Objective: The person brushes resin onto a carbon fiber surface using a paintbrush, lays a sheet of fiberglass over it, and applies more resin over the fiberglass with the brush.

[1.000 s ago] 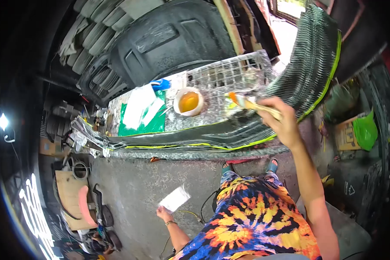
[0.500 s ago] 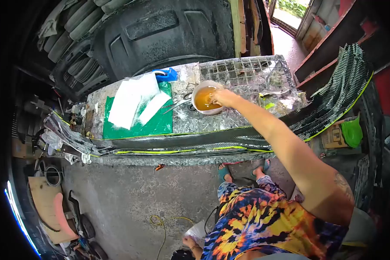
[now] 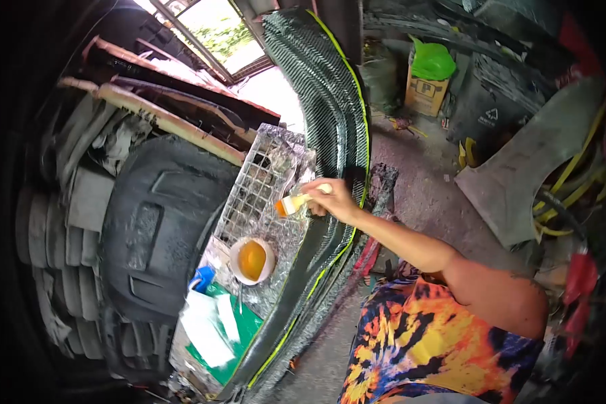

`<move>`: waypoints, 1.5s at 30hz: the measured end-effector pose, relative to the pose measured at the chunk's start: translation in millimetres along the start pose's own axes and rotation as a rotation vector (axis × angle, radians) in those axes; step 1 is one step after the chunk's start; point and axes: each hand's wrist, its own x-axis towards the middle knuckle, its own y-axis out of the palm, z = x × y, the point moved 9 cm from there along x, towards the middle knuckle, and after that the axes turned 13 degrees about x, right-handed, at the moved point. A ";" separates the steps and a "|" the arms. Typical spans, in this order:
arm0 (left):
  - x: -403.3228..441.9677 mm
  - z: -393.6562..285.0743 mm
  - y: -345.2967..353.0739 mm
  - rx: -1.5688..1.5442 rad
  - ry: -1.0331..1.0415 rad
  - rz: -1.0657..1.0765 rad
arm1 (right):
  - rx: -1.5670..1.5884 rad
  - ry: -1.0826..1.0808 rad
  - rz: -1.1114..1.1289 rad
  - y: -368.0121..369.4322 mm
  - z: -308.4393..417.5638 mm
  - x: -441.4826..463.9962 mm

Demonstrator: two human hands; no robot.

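Note:
My right hand (image 3: 331, 200) is closed round the pale handle of a brush (image 3: 295, 202), whose bristles are orange and point left. Hand and brush are above the edge of a long black woven-fibre part (image 3: 338, 128) with a yellow-green strip along its outer edge. A white bowl (image 3: 270, 263) of amber liquid stands on the worktable (image 3: 281, 237), below and left of the brush. White sheets (image 3: 205, 326) lie on a green mat (image 3: 248, 330), with a blue object (image 3: 202, 278) beside them. My left hand is out of view.
A large black moulded panel (image 3: 161, 229) stands left of the table, with a wire grid (image 3: 247, 192) on the tabletop. To the right are a cardboard box (image 3: 424, 94), a green bag (image 3: 432, 60) and a grey panel (image 3: 539, 161). A bright window (image 3: 215, 34) is behind.
The view has swung to the right. My right hand has come out of the bowl with the brush and moved over to the black part. My left hand has left the view.

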 end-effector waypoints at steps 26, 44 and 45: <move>5.2 47.9 -104.8 0.427 -0.106 -0.050 | -0.880 -0.614 -0.054 -39.2 64.8 -22.7; 2.3 53.0 -111.0 0.537 -0.033 -0.048 | -0.181 -0.108 0.051 -74.4 105.3 -12.1; 2.4 54.8 -106.5 0.543 -0.001 -0.054 | -0.196 -0.103 0.065 -76.7 110.6 -4.1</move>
